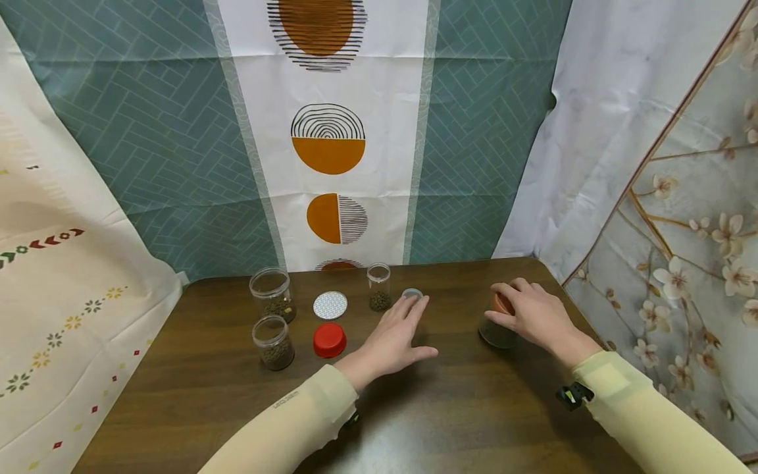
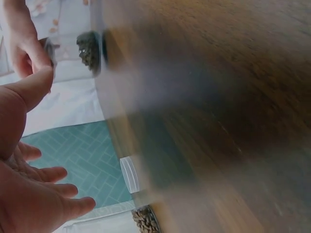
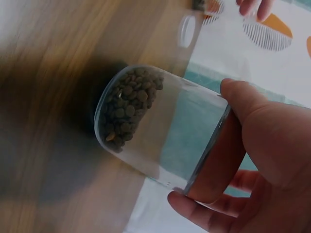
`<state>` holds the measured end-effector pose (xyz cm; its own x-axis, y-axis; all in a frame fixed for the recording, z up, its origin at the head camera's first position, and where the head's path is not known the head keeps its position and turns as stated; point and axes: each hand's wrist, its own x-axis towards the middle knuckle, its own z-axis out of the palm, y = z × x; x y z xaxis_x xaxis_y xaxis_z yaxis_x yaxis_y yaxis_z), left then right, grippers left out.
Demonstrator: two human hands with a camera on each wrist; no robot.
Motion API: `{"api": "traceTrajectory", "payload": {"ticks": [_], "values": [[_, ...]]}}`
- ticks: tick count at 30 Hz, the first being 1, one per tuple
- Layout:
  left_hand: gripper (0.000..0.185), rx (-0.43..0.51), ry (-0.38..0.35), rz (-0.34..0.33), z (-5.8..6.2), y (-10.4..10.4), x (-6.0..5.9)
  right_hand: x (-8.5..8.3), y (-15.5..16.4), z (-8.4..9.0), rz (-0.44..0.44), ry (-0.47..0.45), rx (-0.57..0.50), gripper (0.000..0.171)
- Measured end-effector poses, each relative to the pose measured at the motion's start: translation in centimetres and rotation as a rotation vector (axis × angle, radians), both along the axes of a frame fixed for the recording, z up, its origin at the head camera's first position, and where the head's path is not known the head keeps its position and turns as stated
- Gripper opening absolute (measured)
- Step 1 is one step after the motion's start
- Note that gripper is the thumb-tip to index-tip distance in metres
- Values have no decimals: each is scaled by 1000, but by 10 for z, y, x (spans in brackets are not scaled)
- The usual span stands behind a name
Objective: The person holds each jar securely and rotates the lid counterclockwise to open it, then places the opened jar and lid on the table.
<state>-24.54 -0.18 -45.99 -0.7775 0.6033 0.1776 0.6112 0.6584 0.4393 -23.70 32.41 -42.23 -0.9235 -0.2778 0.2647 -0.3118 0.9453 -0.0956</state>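
My right hand (image 1: 530, 315) grips the brown lid of a clear jar (image 1: 496, 332) that stands on the table's right side; the right wrist view shows the jar (image 3: 146, 128) with brown pellets at its bottom and my fingers (image 3: 262, 131) curled round its lid. My left hand (image 1: 395, 339) stretches flat over the table, fingers straight, fingertips at a small grey lid (image 1: 412, 293). It holds nothing. In the left wrist view that hand (image 2: 29, 194) is spread above the blurred tabletop.
On the brown table (image 1: 225, 401) stand a small open jar of pellets (image 1: 379, 287), two wider open jars (image 1: 272, 294) (image 1: 273, 342), a white lid (image 1: 329, 305) and a red lid (image 1: 329, 340). Patterned curtains hang behind and on both sides.
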Motion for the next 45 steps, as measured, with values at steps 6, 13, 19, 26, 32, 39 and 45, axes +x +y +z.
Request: {"api": "traceTrajectory", "payload": {"ticks": [6,13,19,26,32,39,45], "values": [[106,12,11,0,3,-10,2,0,-24,4,23,-5,-30,61],[108,17,-43,25,1,-23,6,-1,-49,2,44,-43,-89,58],[111,8,-68,39,1,-34,10,-2,-68,2,64,-103,-170,59],[112,27,-74,31,1,-44,12,-3,-90,1,85,-143,-254,57],[114,50,-108,43,0,-50,13,-2,-107,0,107,-166,-314,56],[118,70,-166,64,-4,-54,14,0,-125,-2,115,-223,-431,57],[117,114,-207,89,-6,-55,16,1,-138,-7,95,-251,-486,63]]}}
